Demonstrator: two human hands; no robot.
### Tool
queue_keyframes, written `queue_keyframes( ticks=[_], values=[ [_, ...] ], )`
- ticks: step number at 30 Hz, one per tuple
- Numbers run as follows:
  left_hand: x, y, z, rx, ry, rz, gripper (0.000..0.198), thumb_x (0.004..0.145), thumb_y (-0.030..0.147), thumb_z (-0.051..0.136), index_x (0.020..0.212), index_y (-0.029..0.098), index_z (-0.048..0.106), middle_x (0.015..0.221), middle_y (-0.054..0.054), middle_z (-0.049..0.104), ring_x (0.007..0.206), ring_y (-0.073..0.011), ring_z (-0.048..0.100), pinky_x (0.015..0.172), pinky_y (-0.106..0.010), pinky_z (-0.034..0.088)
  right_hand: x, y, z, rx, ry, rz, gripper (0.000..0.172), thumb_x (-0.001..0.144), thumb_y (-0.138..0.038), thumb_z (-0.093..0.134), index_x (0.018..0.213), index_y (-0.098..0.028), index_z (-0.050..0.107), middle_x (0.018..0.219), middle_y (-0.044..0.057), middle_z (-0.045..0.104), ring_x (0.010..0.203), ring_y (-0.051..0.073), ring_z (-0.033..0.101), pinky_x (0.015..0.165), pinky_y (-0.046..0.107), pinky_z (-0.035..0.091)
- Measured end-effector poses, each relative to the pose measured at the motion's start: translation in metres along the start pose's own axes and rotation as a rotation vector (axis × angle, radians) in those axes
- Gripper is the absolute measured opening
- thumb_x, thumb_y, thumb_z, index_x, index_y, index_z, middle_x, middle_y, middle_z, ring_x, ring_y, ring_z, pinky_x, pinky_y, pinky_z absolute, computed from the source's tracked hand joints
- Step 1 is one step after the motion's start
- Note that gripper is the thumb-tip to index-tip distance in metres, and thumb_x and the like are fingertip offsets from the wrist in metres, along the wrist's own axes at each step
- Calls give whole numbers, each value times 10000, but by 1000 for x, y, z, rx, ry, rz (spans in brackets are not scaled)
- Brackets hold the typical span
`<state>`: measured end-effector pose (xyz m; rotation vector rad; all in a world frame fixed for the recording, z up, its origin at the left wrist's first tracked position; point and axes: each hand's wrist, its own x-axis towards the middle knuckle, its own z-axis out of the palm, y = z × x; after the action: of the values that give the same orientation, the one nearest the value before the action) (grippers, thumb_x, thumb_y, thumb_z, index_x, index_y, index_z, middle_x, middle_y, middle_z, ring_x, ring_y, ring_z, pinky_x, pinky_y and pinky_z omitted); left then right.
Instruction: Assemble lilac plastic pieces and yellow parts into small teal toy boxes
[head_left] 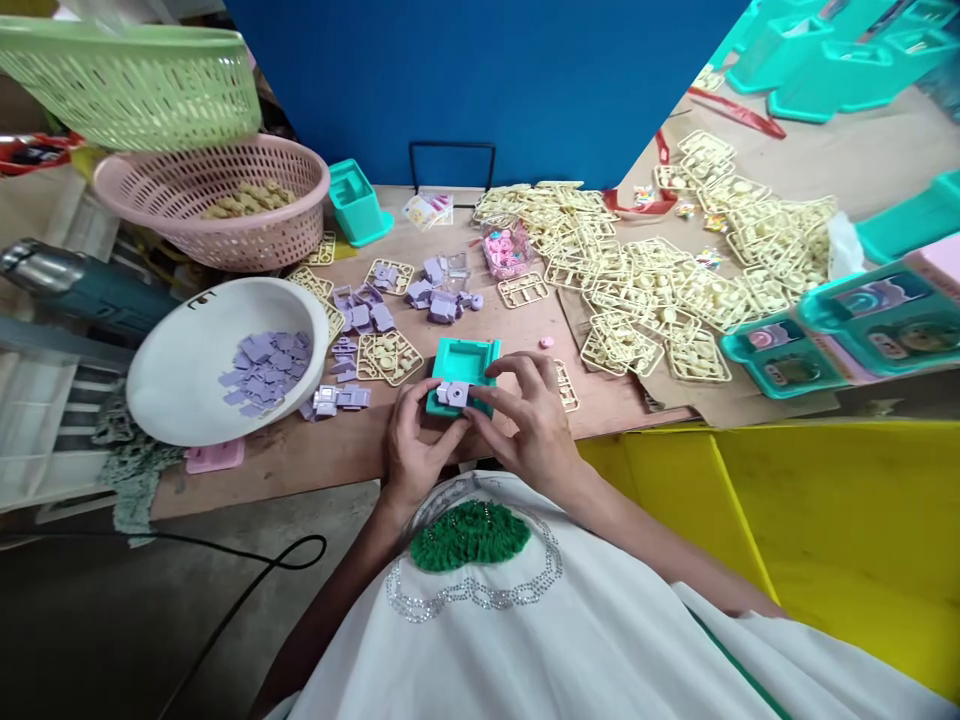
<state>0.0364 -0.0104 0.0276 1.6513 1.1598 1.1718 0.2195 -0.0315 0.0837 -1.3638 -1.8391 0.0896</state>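
Note:
Close to my body, a small teal plastic box (466,356) sits open side up at the table's front edge. A small lavender plastic part (454,394) with a round dark hole lies across the box's near end. My left hand (418,440) is closed from the left, its finger and thumb at the part's left and lower edges. From the right, my right hand (531,412) pinches the part's right end with thumb and forefinger, its other fingers arching over the box. The part's underside is hidden.
Lavender parts (442,290) and a white bowl (225,300) of lavender pieces stand left. Cream sprues (637,270) are heaped right. A pink basket (217,215), a heat gun (75,285) and a blue panel (487,90) border the table. Yellow crates (825,520) lie lower right.

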Motion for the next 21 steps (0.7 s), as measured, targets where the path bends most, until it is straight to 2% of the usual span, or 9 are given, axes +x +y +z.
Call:
queue_keyframes(
  ticks=[4,9,13,16,18,21],
  values=[
    [5,0,1,-105,8,-46,452,910,417,847,1285,232,675,1211,-78,692,1178,-228,701,1022,-337,598,1,2,2,99,9,12,97,1016,-226,697,1044,-236,789,1142,120,679,1137,301,581,986,526,520],
    [7,3,1,-235,-44,-121,498,878,468,875,1245,225,641,1161,-59,719,1063,-193,743,939,-292,624,8,8,-4,228,-102,49,114,1023,-182,651,1040,-249,742,1133,103,698,1132,284,646,966,496,556],
    [3,6,4,-278,-11,-139,485,904,472,850,1236,239,583,1104,-39,719,986,-164,757,867,-256,633,20,10,-13,201,-192,68,209,956,-125,655,1142,-220,663,1266,155,647,1198,309,654,989,499,580],
    [-1,6,5,-235,33,-105,384,929,470,823,1158,223,640,1099,-50,721,999,-174,761,890,-274,646,29,12,-16,152,-306,51,262,936,-104,649,1171,-218,670,1358,180,628,1269,338,634,1029,542,579],
    [-2,6,4,-187,41,-60,324,955,449,797,1149,212,689,1123,-70,730,1042,-194,761,916,-298,652,31,14,-16,169,-342,30,232,951,-125,664,1160,-218,702,1314,172,671,1308,352,623,1040,563,586],
    [-2,6,4,-119,39,10,244,979,387,777,1153,219,746,1155,-75,740,1068,-197,758,905,-289,653,30,16,-13,211,-316,9,150,984,-157,667,1091,-216,754,1134,142,747,1308,353,631,1049,582,596]
  ],
)
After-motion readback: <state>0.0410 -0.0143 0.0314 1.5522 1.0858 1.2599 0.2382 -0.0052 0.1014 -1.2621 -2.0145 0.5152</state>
